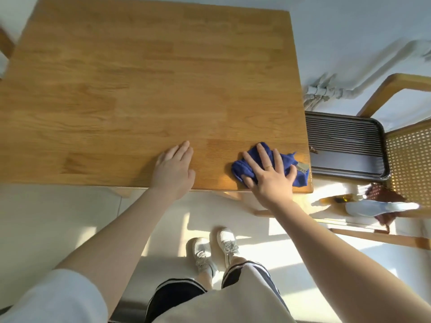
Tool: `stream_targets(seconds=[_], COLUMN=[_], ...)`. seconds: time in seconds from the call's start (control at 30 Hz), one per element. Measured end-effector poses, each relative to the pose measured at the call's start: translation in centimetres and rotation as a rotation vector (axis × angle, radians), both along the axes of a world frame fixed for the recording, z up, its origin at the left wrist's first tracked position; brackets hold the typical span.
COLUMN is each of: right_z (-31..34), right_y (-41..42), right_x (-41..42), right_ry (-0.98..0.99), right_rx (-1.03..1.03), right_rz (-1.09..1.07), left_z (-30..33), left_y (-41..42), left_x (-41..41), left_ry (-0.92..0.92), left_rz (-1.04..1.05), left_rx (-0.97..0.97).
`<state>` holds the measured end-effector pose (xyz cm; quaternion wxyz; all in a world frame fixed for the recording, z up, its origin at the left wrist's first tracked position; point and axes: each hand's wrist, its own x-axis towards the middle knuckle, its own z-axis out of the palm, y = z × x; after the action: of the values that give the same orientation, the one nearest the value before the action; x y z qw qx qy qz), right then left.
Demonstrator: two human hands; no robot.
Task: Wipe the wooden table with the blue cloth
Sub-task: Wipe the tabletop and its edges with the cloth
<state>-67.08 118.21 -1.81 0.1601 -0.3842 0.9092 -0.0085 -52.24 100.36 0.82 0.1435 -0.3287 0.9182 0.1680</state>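
The wooden table (144,89) fills the upper left of the view, its near edge running across the middle. A crumpled blue cloth (286,160) lies at the table's near right corner. My right hand (270,173) presses flat on the cloth with fingers spread, a ring on one finger. My left hand (173,169) rests flat on the bare wood near the front edge, to the left of the cloth, fingers together and holding nothing.
A dark ribbed tray (345,145) sits on a cane-seat wooden chair (410,155) just right of the table. A bottle (335,200) and white items lie below it. Pipes (326,92) run along the wall. My feet in pale shoes (214,248) stand on the floor.
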Motion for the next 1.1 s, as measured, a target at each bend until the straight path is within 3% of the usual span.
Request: stream_targets(seconds=[0.1,0.3,0.5,0.63,0.77,0.83,1.0,1.1], right_z=[0.7,0.8,0.9,2.6,5.4,6.5,8.5,9.5], right_y=[-1.9,-8.2,-11.3,-16.9,-25.3,-28.9,-36.8,-40.9], right_x=[1.9,5.8,8.1,9.4,13.7,16.4,23.5,26.1], right_ry=[-0.041,-0.059,0.020,-0.220,-0.810,-0.980,-1.100,-1.140], right_rx=[0.036,0.009,-0.040,-0.234,-0.519,-0.566,-0.664,-0.723], right_rz=[0.001,0.527,0.704,0.559,0.180,0.053,-0.112,-0.152], left_z=[0.6,1.9,2.8,4.2,5.6,6.5,8.5,8.9], left_y=[0.1,-0.7,-3.6,-6.7,-12.3,-15.5,-23.7,-28.0], left_x=[-0.6,0.5,6.7,10.0,13.4,15.5,20.6,22.1], left_ry=[0.006,0.010,0.119,0.248,0.386,0.454,0.645,0.699], left_rz=[0.083,0.118,0.357,0.472,0.540,0.565,0.593,0.571], left_rx=[0.081,0.207,0.194,0.211,0.251,0.325,0.584,0.610])
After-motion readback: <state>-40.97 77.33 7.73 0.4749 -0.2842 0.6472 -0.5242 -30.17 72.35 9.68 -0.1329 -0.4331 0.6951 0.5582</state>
